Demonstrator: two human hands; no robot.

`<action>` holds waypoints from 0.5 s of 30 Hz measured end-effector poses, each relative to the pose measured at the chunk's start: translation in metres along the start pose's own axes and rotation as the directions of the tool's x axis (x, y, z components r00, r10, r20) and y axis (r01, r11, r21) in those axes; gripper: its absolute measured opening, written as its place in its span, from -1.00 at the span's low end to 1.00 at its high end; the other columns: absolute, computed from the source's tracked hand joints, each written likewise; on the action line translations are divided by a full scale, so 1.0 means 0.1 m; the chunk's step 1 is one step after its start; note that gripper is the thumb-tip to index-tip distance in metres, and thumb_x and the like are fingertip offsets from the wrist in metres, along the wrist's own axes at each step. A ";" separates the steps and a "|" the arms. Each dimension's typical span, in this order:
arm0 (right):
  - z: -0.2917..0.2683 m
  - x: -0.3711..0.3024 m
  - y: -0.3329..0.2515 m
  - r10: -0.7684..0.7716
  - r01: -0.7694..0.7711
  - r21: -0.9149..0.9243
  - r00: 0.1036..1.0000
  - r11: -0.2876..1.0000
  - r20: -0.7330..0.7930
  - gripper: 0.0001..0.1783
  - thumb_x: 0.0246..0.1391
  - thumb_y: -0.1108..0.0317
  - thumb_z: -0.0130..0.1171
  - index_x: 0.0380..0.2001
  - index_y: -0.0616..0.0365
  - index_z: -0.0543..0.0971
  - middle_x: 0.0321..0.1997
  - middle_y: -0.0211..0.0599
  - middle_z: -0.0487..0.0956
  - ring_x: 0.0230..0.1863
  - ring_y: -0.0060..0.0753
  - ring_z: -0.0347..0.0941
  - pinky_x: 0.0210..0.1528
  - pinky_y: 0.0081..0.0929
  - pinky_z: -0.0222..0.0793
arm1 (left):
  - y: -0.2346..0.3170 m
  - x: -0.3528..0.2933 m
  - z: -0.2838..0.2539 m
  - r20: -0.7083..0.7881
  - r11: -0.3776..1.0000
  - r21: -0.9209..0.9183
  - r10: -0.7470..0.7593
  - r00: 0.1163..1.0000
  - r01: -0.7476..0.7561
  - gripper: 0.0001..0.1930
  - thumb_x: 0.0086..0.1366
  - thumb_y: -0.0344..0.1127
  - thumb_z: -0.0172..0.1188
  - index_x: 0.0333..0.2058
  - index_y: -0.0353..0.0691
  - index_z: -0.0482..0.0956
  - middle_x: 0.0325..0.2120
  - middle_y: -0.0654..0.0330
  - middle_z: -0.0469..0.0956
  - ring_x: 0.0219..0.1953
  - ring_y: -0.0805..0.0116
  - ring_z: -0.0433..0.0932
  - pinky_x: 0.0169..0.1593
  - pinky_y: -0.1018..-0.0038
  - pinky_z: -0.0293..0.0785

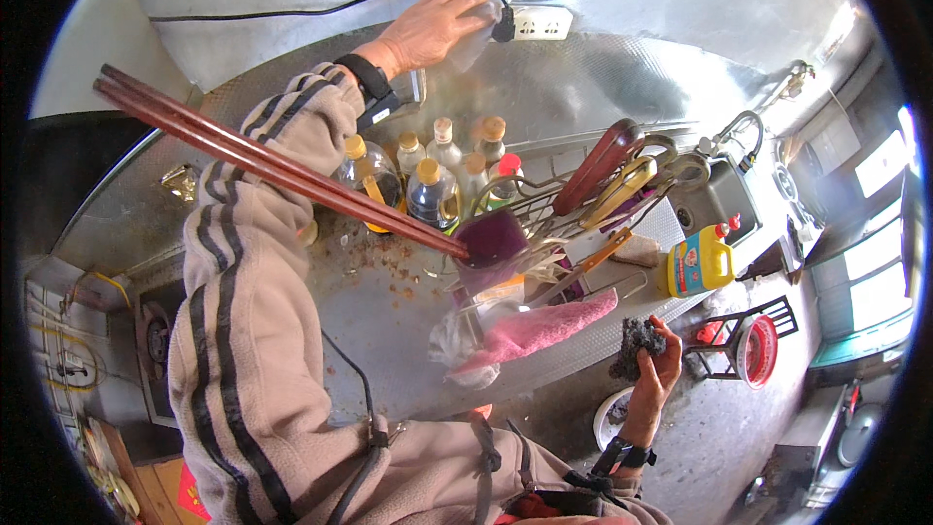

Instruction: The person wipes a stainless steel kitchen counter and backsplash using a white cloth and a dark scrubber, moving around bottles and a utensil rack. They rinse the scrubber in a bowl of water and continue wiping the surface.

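Note:
At the back wall, my left hand (432,29) is closed round a pale, see-through plastic piece (472,47) just beside a black plug; its exact kind is unclear. My right hand (657,369), lower right beyond the counter edge, grips a dark grey scouring ball (638,345) between thumb and fingers. Below my left forearm stand several bottles (433,192) with yellow and red caps. A purple utensil holder (492,238) with long brown chopsticks (282,165) stands near the middle, with scissors, knives and other tools in the rack beside it. A pink cloth (549,331) hangs at the front.
A wall socket (541,23) with a black cable is at the back. Brown crumbs lie on the metal counter (374,350). To the right are a yellow jug (702,261), a sink (702,206) and a red-rimmed basin (756,350). A white bucket (604,420) is below my right hand.

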State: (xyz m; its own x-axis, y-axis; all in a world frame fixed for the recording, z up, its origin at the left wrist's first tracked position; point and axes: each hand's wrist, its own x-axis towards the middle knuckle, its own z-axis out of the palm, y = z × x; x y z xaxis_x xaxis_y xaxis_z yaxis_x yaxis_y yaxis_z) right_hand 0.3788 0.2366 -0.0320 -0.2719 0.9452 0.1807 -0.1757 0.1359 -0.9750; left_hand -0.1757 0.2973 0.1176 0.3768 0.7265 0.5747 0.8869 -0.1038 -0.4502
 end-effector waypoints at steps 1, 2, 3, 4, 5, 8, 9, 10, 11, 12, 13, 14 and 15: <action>0.01 0.00 0.01 -0.005 0.005 -0.001 1.000 1.000 0.001 -0.56 -0.04 0.53 0.17 -0.01 0.21 0.44 0.21 -0.05 0.40 0.19 -0.30 0.35 0.28 -0.31 0.22 | 0.02 0.03 0.01 0.006 0.999 -0.020 -0.025 1.000 0.025 -0.64 0.17 -0.47 0.04 -0.03 -0.17 0.56 0.18 0.14 0.32 0.29 0.17 0.21 0.33 0.30 0.20; 0.02 -0.01 0.01 -0.009 0.009 -0.002 1.000 1.000 0.004 -0.56 -0.04 0.53 0.17 -0.01 0.21 0.44 0.21 -0.05 0.40 0.19 -0.30 0.35 0.28 -0.31 0.22 | 0.05 0.06 0.02 0.034 0.997 -0.039 -0.061 0.998 0.062 -0.65 0.18 -0.49 0.03 -0.04 -0.20 0.56 0.19 0.13 0.32 0.29 0.18 0.21 0.34 0.31 0.18; 0.04 -0.01 0.01 -0.004 0.004 -0.004 1.000 1.000 0.013 -0.55 -0.04 0.53 0.18 -0.01 0.21 0.44 0.21 -0.05 0.40 0.19 -0.30 0.35 0.28 -0.31 0.22 | 0.08 0.09 0.03 0.034 0.996 -0.044 -0.073 0.997 0.074 -0.66 0.17 -0.49 0.03 -0.06 -0.21 0.56 0.18 0.13 0.33 0.28 0.18 0.22 0.33 0.31 0.20; 0.06 0.00 0.01 0.000 0.000 -0.006 1.000 1.000 0.022 -0.55 -0.05 0.53 0.18 -0.01 0.21 0.44 0.21 -0.05 0.40 0.19 -0.30 0.35 0.28 -0.31 0.22 | 0.11 0.15 0.04 0.054 0.994 -0.047 -0.095 0.994 0.097 -0.67 0.16 -0.49 0.03 -0.07 -0.22 0.56 0.18 0.13 0.34 0.27 0.17 0.24 0.32 0.32 0.21; 0.08 0.01 0.01 -0.010 0.010 0.005 0.999 1.000 0.034 -0.55 -0.05 0.53 0.19 -0.01 0.21 0.44 0.21 -0.05 0.40 0.19 -0.30 0.35 0.28 -0.31 0.22 | 0.13 0.18 0.05 0.027 0.993 -0.057 -0.100 0.995 0.101 -0.67 0.16 -0.50 0.03 -0.09 -0.23 0.56 0.17 0.13 0.35 0.26 0.17 0.25 0.31 0.32 0.23; 0.12 0.05 0.03 -0.022 0.023 -0.016 0.998 1.000 0.066 -0.54 -0.06 0.54 0.21 -0.01 0.20 0.44 0.21 -0.05 0.40 0.20 -0.29 0.34 0.27 -0.31 0.23 | 0.18 0.18 0.06 -0.016 0.994 0.051 -0.095 0.995 0.096 -0.65 0.15 -0.49 0.03 -0.05 -0.26 0.53 0.13 0.12 0.38 0.23 0.17 0.29 0.25 0.33 0.31; 0.12 0.05 0.03 -0.014 0.014 -0.006 0.998 1.000 0.062 -0.55 -0.07 0.55 0.22 -0.03 0.20 0.45 0.20 -0.06 0.41 0.19 -0.31 0.34 0.27 -0.33 0.21 | 0.19 0.16 0.07 -0.039 0.994 0.064 -0.090 0.995 0.092 -0.64 0.15 -0.49 0.03 -0.04 -0.26 0.52 0.13 0.11 0.39 0.23 0.17 0.29 0.24 0.33 0.32; 0.11 0.06 0.02 -0.011 0.011 0.007 0.998 1.000 0.057 -0.56 -0.08 0.55 0.23 -0.05 0.20 0.46 0.19 -0.08 0.41 0.18 -0.33 0.33 0.26 -0.35 0.19 | 0.18 0.08 0.05 -0.042 0.990 0.098 -0.102 0.994 0.106 -0.63 0.16 -0.46 0.04 -0.01 -0.28 0.51 0.10 0.11 0.41 0.23 0.17 0.30 0.22 0.35 0.35; 0.10 0.05 0.02 -0.006 0.005 0.021 0.999 1.000 0.053 -0.57 -0.09 0.55 0.25 -0.06 0.20 0.47 0.19 -0.10 0.42 0.18 -0.36 0.32 0.26 -0.37 0.18 | 0.16 0.00 0.02 -0.062 0.980 0.159 -0.107 0.992 0.116 -0.62 0.16 -0.45 0.05 -0.01 -0.29 0.50 0.09 0.12 0.42 0.22 0.18 0.31 0.21 0.36 0.36; 0.08 0.05 0.01 -0.007 0.007 0.011 0.999 1.000 0.037 -0.58 -0.09 0.55 0.24 -0.07 0.20 0.47 0.19 -0.09 0.42 0.17 -0.33 0.33 0.26 -0.34 0.19 | 0.16 -0.09 0.00 -0.052 0.968 0.212 -0.126 0.991 0.135 -0.62 0.16 -0.44 0.06 -0.01 -0.29 0.50 0.08 0.12 0.43 0.21 0.18 0.32 0.21 0.37 0.36; 0.05 0.04 0.00 -0.007 0.006 0.012 0.999 1.000 0.034 -0.57 -0.07 0.55 0.23 -0.05 0.21 0.46 0.20 -0.08 0.41 0.16 -0.32 0.35 0.26 -0.34 0.22 | 0.14 -0.18 -0.02 -0.044 0.957 0.247 -0.149 0.988 0.155 -0.61 0.16 -0.44 0.07 0.00 -0.30 0.50 0.06 0.13 0.44 0.21 0.18 0.33 0.20 0.38 0.37; 0.03 0.03 0.00 -0.004 0.003 0.014 0.999 1.000 0.031 -0.56 -0.05 0.55 0.21 -0.03 0.21 0.44 0.21 -0.07 0.41 0.15 -0.31 0.37 0.25 -0.34 0.25 | 0.11 -0.25 -0.05 -0.071 0.956 0.254 -0.136 0.988 0.150 -0.60 0.14 -0.41 0.10 0.00 -0.29 0.50 -0.01 0.15 0.47 0.16 0.20 0.37 0.16 0.41 0.41; 0.01 0.02 0.00 -0.012 0.011 0.029 0.999 1.000 0.031 -0.55 -0.04 0.55 0.20 -0.01 0.21 0.43 0.21 -0.06 0.40 0.14 -0.30 0.39 0.24 -0.34 0.28 | 0.10 -0.31 -0.07 -0.080 0.953 0.248 -0.158 0.984 0.173 -0.61 0.14 -0.41 0.11 -0.01 -0.28 0.51 -0.03 0.15 0.47 0.13 0.21 0.38 0.14 0.41 0.42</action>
State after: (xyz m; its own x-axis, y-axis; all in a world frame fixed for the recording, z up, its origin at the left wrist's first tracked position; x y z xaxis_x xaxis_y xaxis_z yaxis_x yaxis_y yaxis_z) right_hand 0.3776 0.2386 -0.0313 -0.2989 0.9339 0.1960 -0.2062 0.1373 -0.9688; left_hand -0.1767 0.2693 0.1002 0.2523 0.6771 0.6913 0.8442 0.1952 -0.4992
